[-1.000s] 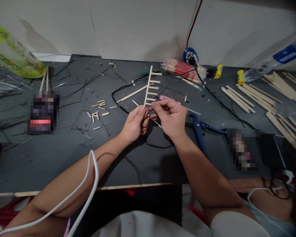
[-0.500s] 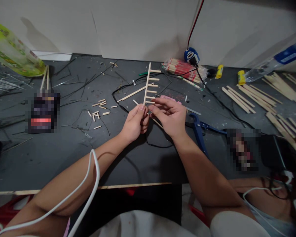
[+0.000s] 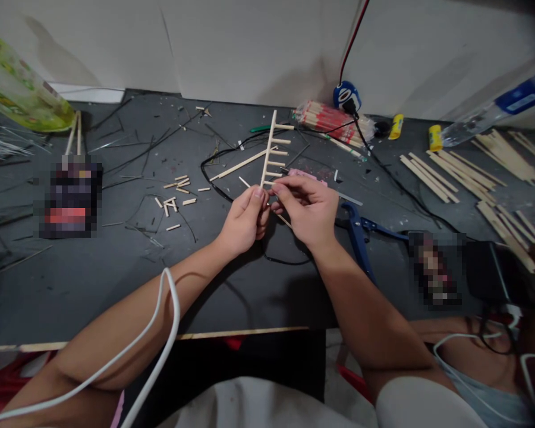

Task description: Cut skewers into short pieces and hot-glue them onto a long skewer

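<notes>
My left hand (image 3: 245, 221) is closed around the lower end of a thin wooden stick frame (image 3: 270, 145). The frame is one long stick with several short pegs jutting out to its right, like a comb. My right hand (image 3: 311, 213) is beside it, thumb and fingers pinched at the lowest peg. Whether those fingertips hold the peg or another small piece is hard to see. Short cut stick pieces (image 3: 172, 205) lie on the dark table left of my hands. A longer wooden stick (image 3: 243, 165) rests behind the frame.
A pair of blue-handled pliers (image 3: 359, 238) lies right of my right hand. Behind are a red-and-clear packet of sticks (image 3: 330, 122) and a black cable (image 3: 383, 169). Flat wooden strips (image 3: 468, 175) and a plastic bottle (image 3: 485, 116) are at right. A green pouch (image 3: 22, 83) stands left.
The view has shifted slightly, so things on the table appear a little to the left. My hands keep nearly the same hold, and the frame's top leans slightly further right.
</notes>
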A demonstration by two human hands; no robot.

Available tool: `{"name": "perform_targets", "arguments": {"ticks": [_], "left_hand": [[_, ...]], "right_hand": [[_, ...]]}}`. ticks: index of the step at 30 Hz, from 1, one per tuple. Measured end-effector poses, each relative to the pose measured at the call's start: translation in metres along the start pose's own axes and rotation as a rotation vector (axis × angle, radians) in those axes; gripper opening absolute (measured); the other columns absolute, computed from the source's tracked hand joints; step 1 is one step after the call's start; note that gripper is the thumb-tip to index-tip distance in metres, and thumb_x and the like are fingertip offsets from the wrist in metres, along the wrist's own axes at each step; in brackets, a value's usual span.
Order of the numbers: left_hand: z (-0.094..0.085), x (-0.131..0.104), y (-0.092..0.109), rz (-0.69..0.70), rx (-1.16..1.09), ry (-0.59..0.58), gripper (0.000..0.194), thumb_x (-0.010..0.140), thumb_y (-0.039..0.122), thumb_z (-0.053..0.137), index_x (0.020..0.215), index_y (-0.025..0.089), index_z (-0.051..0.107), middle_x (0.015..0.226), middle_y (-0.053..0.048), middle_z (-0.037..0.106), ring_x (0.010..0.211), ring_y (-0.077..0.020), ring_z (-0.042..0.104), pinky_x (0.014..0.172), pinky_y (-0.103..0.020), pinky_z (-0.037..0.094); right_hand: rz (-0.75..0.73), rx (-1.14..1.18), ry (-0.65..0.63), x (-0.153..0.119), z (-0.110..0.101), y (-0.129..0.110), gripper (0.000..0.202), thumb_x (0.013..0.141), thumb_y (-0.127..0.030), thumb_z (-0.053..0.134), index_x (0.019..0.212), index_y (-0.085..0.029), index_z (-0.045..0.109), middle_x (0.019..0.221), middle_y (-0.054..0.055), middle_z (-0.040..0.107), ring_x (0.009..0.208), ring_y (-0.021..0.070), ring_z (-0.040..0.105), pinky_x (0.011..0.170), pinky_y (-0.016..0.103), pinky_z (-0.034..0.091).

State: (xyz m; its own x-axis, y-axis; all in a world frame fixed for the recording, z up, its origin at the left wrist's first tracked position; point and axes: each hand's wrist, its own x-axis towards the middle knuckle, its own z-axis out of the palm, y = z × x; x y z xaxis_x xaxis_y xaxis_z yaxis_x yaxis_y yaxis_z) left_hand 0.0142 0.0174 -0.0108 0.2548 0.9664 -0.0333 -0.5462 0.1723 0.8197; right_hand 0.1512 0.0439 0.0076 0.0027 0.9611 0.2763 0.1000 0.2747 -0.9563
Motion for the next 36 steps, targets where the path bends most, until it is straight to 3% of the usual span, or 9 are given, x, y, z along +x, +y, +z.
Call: {"name": "perform_targets", "arguments": {"ticks": [10,21,36], "left_hand": [[-0.0017,0.0019,-0.0029,0.012,-0.004,0.002,0.049,0.096,0.067,0.061,0.083,0.025,0.041,0.049,0.013,0.032,0.036,-0.0042,0.017,0.031,-0.015,0.018],[-0.0036,0.0031,-0.0039,0.020,0.017,0.011,0.049,0.097,0.067,0.061,0.082,0.024,0.041,0.049,0.012,0.032,0.035,-0.0039,0.019,0.031,-0.015,0.018],[-0.0058,0.0020,-0.0026,0.010,0.023,-0.002,0.049,0.097,0.068,0.060,0.083,0.025,0.041,0.050,0.012,0.032,0.036,-0.0044,0.018,0.032,-0.016,0.018]], "right_hand": [[-0.019,0.030,-0.010,-0.0005,-0.0005,0.0025,0.009,0.086,-0.030,0.084,0.094,-0.024,0.083,0.084,0.000,0.083,0.059,0.0149,0.077,0.055,0.025,0.065],[0.009,0.001,-0.003,0.0009,-0.0014,0.0037,0.014,0.085,-0.037,0.085,0.094,-0.026,0.085,0.085,0.000,0.084,0.061,0.0169,0.077,0.055,0.030,0.067],[-0.003,0.022,-0.003,0.0016,-0.0008,0.0024,0.011,0.084,-0.033,0.085,0.091,-0.025,0.084,0.080,0.000,0.083,0.059,0.0159,0.077,0.053,0.027,0.065]]}}
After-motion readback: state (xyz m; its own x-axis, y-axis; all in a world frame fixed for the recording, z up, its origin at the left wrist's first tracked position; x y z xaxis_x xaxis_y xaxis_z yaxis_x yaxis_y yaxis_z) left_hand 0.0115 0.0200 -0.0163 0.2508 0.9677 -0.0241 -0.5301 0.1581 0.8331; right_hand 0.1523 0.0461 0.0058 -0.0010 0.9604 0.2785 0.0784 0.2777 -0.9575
